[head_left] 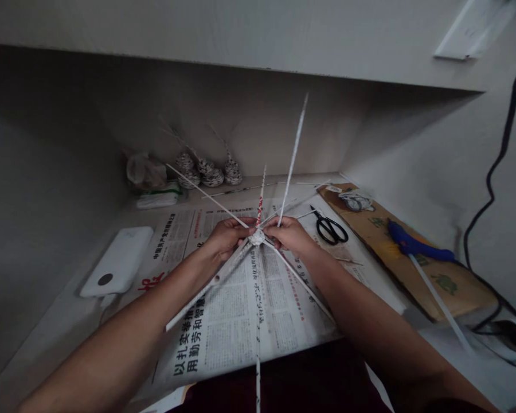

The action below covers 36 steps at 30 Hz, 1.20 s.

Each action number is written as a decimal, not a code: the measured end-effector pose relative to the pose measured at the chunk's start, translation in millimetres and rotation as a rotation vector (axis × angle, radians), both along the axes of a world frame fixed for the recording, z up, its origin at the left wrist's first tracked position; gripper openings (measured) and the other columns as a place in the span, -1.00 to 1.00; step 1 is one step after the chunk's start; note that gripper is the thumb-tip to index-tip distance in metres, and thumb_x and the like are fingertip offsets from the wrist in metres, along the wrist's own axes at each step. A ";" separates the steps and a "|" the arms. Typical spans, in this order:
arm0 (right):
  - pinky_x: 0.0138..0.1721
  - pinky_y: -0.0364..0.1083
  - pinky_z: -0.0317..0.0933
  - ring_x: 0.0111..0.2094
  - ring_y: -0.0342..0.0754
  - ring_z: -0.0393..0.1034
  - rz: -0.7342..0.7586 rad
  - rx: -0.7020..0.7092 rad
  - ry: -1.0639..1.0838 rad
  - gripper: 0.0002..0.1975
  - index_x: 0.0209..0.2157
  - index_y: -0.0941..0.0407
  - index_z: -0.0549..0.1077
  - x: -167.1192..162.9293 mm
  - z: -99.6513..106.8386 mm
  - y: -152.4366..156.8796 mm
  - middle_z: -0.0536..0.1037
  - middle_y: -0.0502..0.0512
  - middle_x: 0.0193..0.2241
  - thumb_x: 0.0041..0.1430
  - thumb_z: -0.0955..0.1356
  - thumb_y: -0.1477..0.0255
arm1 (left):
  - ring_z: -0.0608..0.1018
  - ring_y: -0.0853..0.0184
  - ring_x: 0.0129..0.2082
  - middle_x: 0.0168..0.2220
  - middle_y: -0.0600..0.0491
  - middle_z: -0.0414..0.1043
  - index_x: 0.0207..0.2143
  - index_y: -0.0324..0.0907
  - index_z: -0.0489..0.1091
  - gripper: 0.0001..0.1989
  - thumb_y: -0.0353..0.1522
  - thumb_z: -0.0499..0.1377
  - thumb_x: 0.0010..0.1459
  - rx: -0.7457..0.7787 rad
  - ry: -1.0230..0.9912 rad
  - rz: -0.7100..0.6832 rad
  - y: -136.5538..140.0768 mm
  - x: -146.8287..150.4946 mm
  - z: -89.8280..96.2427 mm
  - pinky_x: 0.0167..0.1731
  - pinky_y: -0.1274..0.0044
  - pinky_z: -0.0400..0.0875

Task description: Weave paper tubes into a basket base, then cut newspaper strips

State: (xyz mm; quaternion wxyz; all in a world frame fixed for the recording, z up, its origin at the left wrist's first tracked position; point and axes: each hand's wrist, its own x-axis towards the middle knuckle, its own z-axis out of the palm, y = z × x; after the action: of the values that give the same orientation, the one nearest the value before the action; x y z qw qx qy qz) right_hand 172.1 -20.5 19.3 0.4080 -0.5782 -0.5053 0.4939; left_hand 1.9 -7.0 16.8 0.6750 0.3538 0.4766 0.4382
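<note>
Between my hands is a small paper weaving (257, 237), a woven knot of rolled newspaper with several long paper sticks radiating from it. My left hand (232, 236) pinches its left side, fingers closed near the base of one stick. On the other side my right hand (287, 234) grips the knot's right edge, next to a tall white paper stick (296, 149) that points up and away. One stick with red marks (260, 206) rises from the middle, and another runs straight down toward my body. My fingertips partly hide the knot.
Spread newspaper (227, 327) covers the work surface. Black scissors (331, 229) lie to the right, beside cardboard (438, 281) bearing a blue glue gun (419, 244). A white power bank (119, 261) is at left. Several woven paper gourds (232, 171) stand behind, under a low overhang (249, 34).
</note>
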 end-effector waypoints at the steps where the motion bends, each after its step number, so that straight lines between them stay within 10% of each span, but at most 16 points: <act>1: -0.73 -0.23 -0.02 -0.76 -0.24 0.18 0.004 -0.012 0.014 -0.99 -0.48 0.13 0.49 -0.2 0.7 -0.3 0.38 -0.16 -0.73 -0.03 0.40 0.50 | 0.51 0.40 -0.59 -0.53 0.04 0.57 -0.32 -0.28 0.58 -0.65 -0.58 0.42 -0.28 -0.012 -0.010 -0.017 0.5 -1.3 0.1 -0.56 0.60 0.37; 27: -0.46 -0.20 0.20 -0.53 -0.17 0.34 0.047 0.236 -0.093 -0.93 -0.45 0.11 0.59 -1.8 -7.2 -0.9 0.54 -0.05 -0.55 -0.05 0.42 0.47 | 0.27 0.55 -0.75 -0.65 0.05 0.45 -0.52 -0.33 0.56 -0.59 -0.39 0.54 -0.54 0.052 0.033 -0.061 3.4 -2.0 -8.5 -0.78 0.68 -0.02; 36: -0.53 -0.22 0.17 -0.61 -0.21 0.29 0.072 0.169 -0.087 -0.94 -0.42 0.14 0.58 -0.9 -10.9 0.1 0.53 -0.06 -0.58 -0.01 0.43 0.50 | 0.45 0.45 -0.58 -0.56 0.08 0.45 -0.59 -0.28 0.49 -0.69 -0.47 0.51 -0.46 0.000 0.102 0.032 0.8 3.2 -3.1 -0.68 0.68 0.35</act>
State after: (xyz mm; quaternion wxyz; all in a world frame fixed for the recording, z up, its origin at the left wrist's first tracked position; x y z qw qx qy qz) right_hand 171.2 -20.4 8.4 0.4149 -0.5443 -0.5828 0.4381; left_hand 5.0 -6.2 13.7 0.6429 0.3680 0.5161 0.4300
